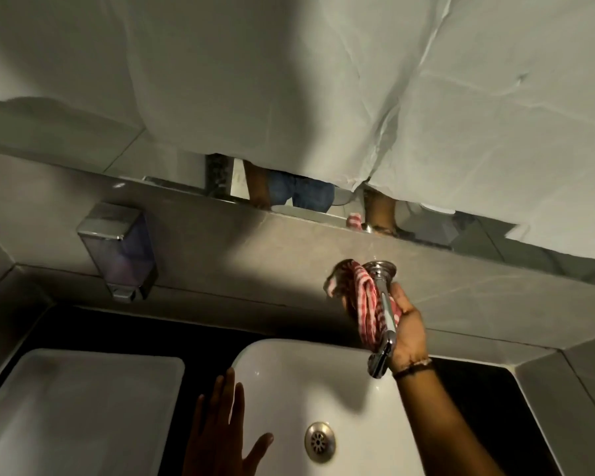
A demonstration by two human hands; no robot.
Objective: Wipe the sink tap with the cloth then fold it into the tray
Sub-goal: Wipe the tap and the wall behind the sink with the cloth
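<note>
A chrome tap [384, 310] juts out of the grey wall over a white sink [282, 365]. My right hand [407, 329] is wrapped around the tap's spout, pressing a red-and-white checked cloth [364, 304] against it; the cloth bunches on the tap's left side up to the wall flange. My left hand [220, 427] lies flat with fingers spread on the sink's left rim, holding nothing. A white rectangular tray [83, 407] sits left of the sink on the dark counter.
A metal soap dispenser [119, 250] hangs on the wall at left. Above the ledge, a mirror [289, 197] is mostly covered by white paper. The sink drain [320, 441] lies near the bottom centre. Grey tiled walls close in both sides.
</note>
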